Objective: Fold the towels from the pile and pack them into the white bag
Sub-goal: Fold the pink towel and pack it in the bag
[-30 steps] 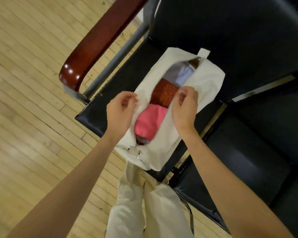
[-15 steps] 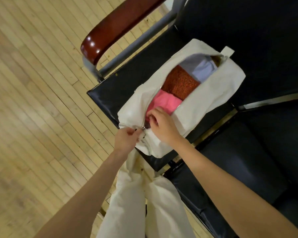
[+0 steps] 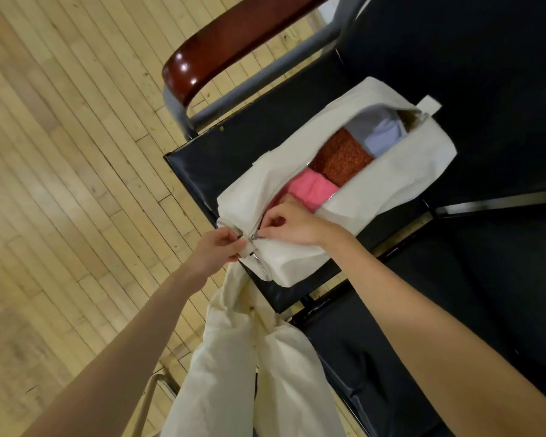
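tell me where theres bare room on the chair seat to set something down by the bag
Bare seat shows between the white bag and the wooden armrest, and on the dark cushion right of the right hand. The bag's near end is crowded: both hands, the left hand included, work at the zipper.

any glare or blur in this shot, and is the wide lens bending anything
Head view: bright glare spots sit on the glossy wooden armrest; the floor at the left edge is smeared and soft; both hands, left and right, and the white bag with its towels stay fairly sharp; the wide lens tilts and fans the floorboards; lighting is soft and even, with no hard shadows.
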Demonstrator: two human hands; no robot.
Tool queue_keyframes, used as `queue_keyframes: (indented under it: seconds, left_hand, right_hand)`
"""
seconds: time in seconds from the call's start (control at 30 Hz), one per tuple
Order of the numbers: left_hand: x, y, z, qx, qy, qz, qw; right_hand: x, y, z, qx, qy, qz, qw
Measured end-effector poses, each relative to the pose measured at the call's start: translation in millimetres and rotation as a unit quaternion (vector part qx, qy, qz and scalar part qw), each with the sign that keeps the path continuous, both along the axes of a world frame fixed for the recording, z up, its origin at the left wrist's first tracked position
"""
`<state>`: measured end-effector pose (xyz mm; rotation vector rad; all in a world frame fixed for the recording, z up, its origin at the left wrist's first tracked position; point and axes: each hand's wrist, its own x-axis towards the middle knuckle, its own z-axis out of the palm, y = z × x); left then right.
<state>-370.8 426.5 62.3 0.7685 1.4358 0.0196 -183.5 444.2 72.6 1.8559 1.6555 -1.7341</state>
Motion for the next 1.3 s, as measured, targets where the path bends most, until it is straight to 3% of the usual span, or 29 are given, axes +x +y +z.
queue_keyframes:
  seconds: [0.13, 0.27, 0.43, 0.53, 0.6, 0.67, 0.77, 0.87, 1.07, 1.2, 1.3]
  left_hand:
    - [3.4, -1.5, 3.4, 0.02, 0.03, -0.015, 0.999]
    - [-10.7, 5.0, 12.6, 0.032, 0.072, -0.048, 0.996]
    - [-17.2, 14.3, 22.1, 0.003, 0.091, -0.092, 0.992]
    - [-4.7, 23.9, 25.1, 0.013, 0.135, -0.206, 0.969]
    - [12.0, 29.3, 31.3, 0.104, 0.239, -0.325, 0.909]
    - [35.3, 32.8, 39.0, 0.271, 0.295, -0.33, 0.855]
    - [76.8, 37.0, 40.1, 0.431, 0.206, -0.283, 0.831]
    - [108.6, 41.7, 27.6, 0.442, 0.164, -0.288, 0.834]
    - [131.6, 53.3, 18.8, 0.415, 0.16, -0.35, 0.824]
    - [134.1, 76.3, 27.0, 0.333, 0.156, -0.38, 0.849]
    - [129.3, 89.6, 31.8, 0.279, 0.149, -0.419, 0.851]
  right_hand:
    - [-3.9, -5.1, 5.4, 0.059, -0.023, -0.034, 0.997]
    - [-3.7, -12.0, 24.4, 0.242, -0.144, 0.037, 0.959]
    - [45.3, -5.1, 35.7, 0.309, -0.228, -0.116, 0.916]
    - [72.9, 3.7, 33.3, 0.309, -0.245, -0.209, 0.895]
    - [73.4, 5.4, 28.5, 0.294, -0.217, -0.22, 0.904]
    - [70.6, 4.4, 25.1, 0.285, -0.179, -0.253, 0.907]
    - [67.5, 0.6, 28.3, 0.266, -0.122, -0.328, 0.898]
    - [67.3, -3.0, 30.3, 0.285, -0.11, -0.339, 0.89]
    - [86.9, -5.6, 19.4, 0.368, -0.196, -0.228, 0.88]
    - [114.0, 11.2, 13.2, 0.391, -0.213, -0.299, 0.844]
    - [150.9, 33.4, 12.9, 0.403, -0.219, -0.407, 0.79]
